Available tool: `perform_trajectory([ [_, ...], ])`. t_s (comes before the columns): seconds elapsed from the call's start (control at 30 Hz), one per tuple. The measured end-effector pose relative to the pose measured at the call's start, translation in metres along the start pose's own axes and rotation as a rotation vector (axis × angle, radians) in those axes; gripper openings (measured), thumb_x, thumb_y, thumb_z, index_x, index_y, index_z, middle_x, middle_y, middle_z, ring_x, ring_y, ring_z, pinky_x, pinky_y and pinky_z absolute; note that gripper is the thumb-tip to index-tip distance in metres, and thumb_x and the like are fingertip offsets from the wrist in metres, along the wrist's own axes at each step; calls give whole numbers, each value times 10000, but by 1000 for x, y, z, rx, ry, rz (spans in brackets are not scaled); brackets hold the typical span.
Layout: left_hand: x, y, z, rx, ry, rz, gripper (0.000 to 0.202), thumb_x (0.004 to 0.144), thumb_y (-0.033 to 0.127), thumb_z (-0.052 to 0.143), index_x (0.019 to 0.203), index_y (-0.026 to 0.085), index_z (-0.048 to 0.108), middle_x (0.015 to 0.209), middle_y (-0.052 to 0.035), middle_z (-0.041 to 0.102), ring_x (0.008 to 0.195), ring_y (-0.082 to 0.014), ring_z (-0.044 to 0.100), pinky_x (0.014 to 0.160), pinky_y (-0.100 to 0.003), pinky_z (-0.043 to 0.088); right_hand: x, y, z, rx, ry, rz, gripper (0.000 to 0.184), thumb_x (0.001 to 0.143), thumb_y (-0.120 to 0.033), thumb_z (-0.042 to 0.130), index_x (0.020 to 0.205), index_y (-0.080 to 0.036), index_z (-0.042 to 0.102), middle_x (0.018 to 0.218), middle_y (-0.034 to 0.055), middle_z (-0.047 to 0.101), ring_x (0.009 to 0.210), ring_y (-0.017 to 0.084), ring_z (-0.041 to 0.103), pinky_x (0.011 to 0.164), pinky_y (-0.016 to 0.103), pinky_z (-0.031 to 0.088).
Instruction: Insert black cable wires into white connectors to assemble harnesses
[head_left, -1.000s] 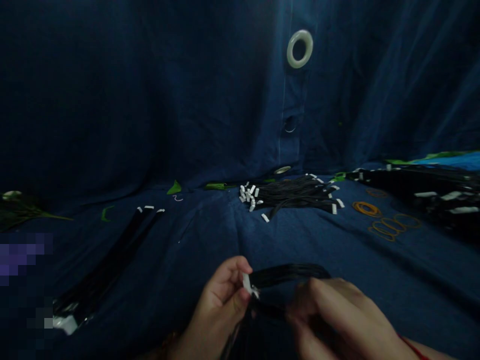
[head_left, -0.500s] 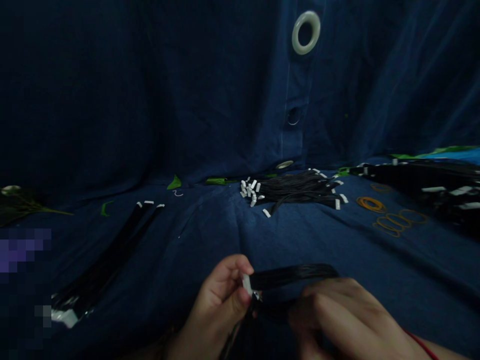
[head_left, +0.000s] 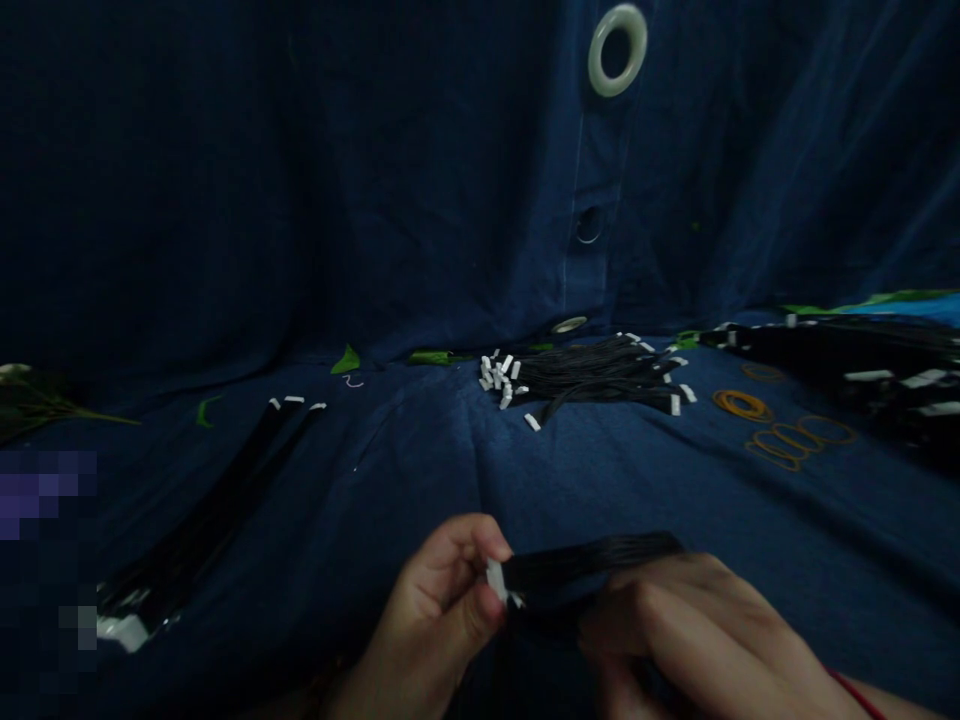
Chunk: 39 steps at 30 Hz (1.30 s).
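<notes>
Left grip [head_left: 431, 610] pinching white connectors [head_left: 496, 580]; black wires [head_left: 585, 565] run nearly level rightward into clenched right grip [head_left: 690, 630].

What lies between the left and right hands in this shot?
In the head view, a black wire bundle with white connector ends runs between the left hand and the right hand.

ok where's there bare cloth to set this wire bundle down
Bare blue cloth runs between the long black wire bundle on the left and the wire pile ahead. It's crowded far right, with rubber bands and more wire bundles.
</notes>
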<state>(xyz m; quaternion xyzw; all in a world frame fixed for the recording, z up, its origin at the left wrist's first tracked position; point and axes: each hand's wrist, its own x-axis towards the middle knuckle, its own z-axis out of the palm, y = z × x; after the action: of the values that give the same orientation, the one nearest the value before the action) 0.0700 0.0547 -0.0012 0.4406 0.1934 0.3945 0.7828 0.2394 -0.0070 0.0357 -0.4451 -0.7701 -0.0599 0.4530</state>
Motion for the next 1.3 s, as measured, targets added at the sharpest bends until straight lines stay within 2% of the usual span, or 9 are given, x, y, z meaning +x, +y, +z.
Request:
perform_trajectory([
  [0.17, -1, 3, 2, 100, 15, 7, 157, 756, 356, 659, 856, 247, 606, 709, 32, 463, 651, -95, 410, 607, -204, 340, 6, -1, -5, -20, -32, 43, 229, 735, -47, 349, 665, -211, 493, 513, -59, 530, 436, 82, 495, 469, 206, 369],
  [0.37, 0, 6, 5, 298, 49, 84, 118, 771, 327, 648, 875, 271, 636, 765, 25, 519, 703, -94, 468, 650, -186, 371, 12, -1, -14, -57, -276, 56, 190, 775, -74, 392, 737, -202, 528, 615, -40, 581, 526, 103, 549, 520, 226, 387],
  [0.47, 1, 8, 9, 286, 92, 34, 118, 764, 319, 656, 876, 284, 649, 735, 30, 552, 678, -83, 485, 626, -166, 376, 9, -1, -11, -23, -319, 81, 162, 807, -83, 436, 801, -198, 549, 701, -31, 610, 603, 107, 572, 567, 222, 396],
  [0.57, 2, 9, 12, 263, 108, 7, 130, 739, 328, 680, 859, 281, 662, 725, 30, 572, 667, -82, 495, 619, -163, 384, 6, -1, -7, -26, -397, 119, 153, 797, -56, 493, 782, -197, 550, 705, -31, 604, 601, 113, 558, 552, 230, 379],
  [0.73, 3, 8, 13, 250, 105, -13, 162, 722, 317, 696, 875, 271, 667, 713, 32, 580, 649, -79, 498, 594, -161, 387, 8, -2, -7, -29, -430, 162, 146, 795, -54, 507, 786, -194, 547, 720, -20, 598, 606, 133, 549, 550, 254, 366],
  [0.87, 5, 8, 13, 248, 133, -61, 174, 722, 308, 699, 886, 258, 666, 772, 19, 620, 727, -97, 542, 647, -174, 406, 12, -3, -8, -52, -487, 194, 138, 806, -61, 503, 792, -191, 545, 729, -6, 595, 587, 144, 539, 519, 261, 356],
  [1.03, 6, 7, 13, 222, 155, -84, 159, 741, 279, 686, 900, 278, 671, 786, 29, 621, 733, -88, 538, 655, -170, 407, 14, -5, -6, -115, -411, 113, 145, 859, -99, 443, 818, -194, 544, 740, -2, 594, 604, 152, 540, 535, 270, 375],
  [1.17, 4, 8, 13, 215, 149, -43, 142, 737, 263, 691, 876, 291, 686, 769, 33, 626, 719, -80, 541, 651, -159, 406, 12, -5, -5, -137, -412, -22, 289, 914, -126, 285, 851, -166, 564, 743, 25, 610, 623, 161, 558, 563, 268, 424],
  [1.3, 3, 9, 16, 233, 127, -20, 137, 710, 280, 713, 846, 290, 705, 737, 35, 623, 683, -74, 534, 633, -148, 408, 8, -7, -5, -195, -398, -101, 345, 894, -101, 239, 782, -172, 557, 680, 20, 607, 589, 164, 575, 552, 269, 448],
])
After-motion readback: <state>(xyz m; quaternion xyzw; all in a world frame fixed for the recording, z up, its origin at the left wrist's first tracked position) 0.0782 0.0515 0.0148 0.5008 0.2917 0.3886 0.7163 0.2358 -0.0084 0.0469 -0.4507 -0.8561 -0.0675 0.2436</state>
